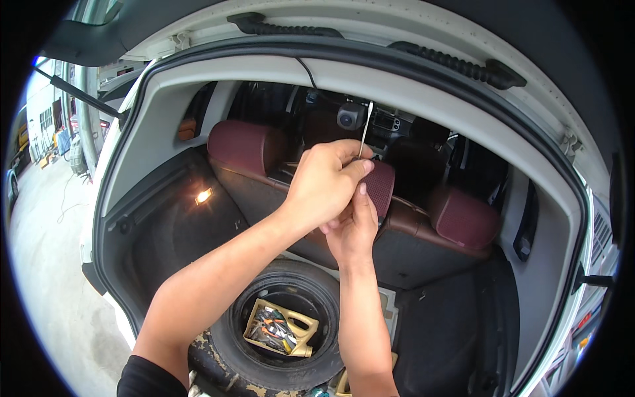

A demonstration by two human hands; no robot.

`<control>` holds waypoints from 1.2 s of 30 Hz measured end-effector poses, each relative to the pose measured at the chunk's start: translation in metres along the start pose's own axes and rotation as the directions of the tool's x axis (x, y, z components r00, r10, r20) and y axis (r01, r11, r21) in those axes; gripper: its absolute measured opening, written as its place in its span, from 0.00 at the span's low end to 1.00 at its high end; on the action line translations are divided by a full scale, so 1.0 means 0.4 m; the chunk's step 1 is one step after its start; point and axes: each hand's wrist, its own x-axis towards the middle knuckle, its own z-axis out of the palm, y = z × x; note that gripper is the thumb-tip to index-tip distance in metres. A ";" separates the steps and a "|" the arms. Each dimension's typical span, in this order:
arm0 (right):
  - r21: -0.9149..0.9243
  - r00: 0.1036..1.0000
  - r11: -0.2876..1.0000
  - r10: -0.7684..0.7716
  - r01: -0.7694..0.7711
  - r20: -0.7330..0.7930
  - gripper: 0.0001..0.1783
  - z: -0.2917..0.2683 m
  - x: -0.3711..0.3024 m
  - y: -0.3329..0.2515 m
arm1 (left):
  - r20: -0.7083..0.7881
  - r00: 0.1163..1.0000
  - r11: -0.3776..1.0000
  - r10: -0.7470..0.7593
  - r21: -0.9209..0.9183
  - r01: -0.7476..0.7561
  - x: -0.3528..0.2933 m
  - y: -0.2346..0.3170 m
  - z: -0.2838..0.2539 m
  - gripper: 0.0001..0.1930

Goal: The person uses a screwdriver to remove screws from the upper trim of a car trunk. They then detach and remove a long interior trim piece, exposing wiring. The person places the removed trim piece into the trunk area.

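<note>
Both my hands are raised together in the car's rear opening. My left hand (319,182) pinches the lower end of a thin pale strip (366,129), which rises almost straight up; I cannot tell if it is a wire or a cable tie. Just below and touching it, my right hand (354,228) has its fingers curled upward and closed, and what they hold is hidden. A small dark camera (350,116) with a round lens hangs just beyond my fingers. From the headliner edge a black cable (306,71) runs down towards it.
Beneath my arms a spare tyre (238,351) lies in the boot floor, with a cut-open gold jug (305,347) of mixed hand tools inside it. Maroon headrests (466,218) top the rear seatback. A lamp (203,196) glows on the left trim. Overhead is the raised tailgate (370,26).
</note>
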 end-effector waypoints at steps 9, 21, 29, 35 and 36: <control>-0.370 0.945 0.925 -0.191 0.083 -0.266 0.18 0.068 -0.007 0.010 | -0.013 0.995 0.995 0.098 0.031 -0.098 -0.001 -0.029 0.004 0.13; -0.447 0.556 0.392 0.229 -0.804 -0.799 0.19 -0.108 -0.929 0.114 | 0.039 0.969 0.948 -0.245 0.220 0.231 -0.770 -0.446 -0.193 0.11; 0.182 -0.164 0.029 0.315 -0.983 -0.935 0.12 -0.053 -1.491 0.263 | -0.100 0.889 0.514 -0.448 0.785 0.347 -1.518 -0.658 -0.454 0.05; -0.189 0.102 -0.215 0.363 -0.958 -0.926 0.15 -0.180 -1.356 0.423 | -0.061 0.900 0.385 -0.431 0.890 0.245 -1.615 -0.681 -0.475 0.04; -0.476 0.344 -0.395 0.361 -0.786 -0.867 0.15 -0.244 -1.340 0.480 | -0.065 0.906 0.376 -0.418 0.896 0.237 -1.603 -0.669 -0.483 0.05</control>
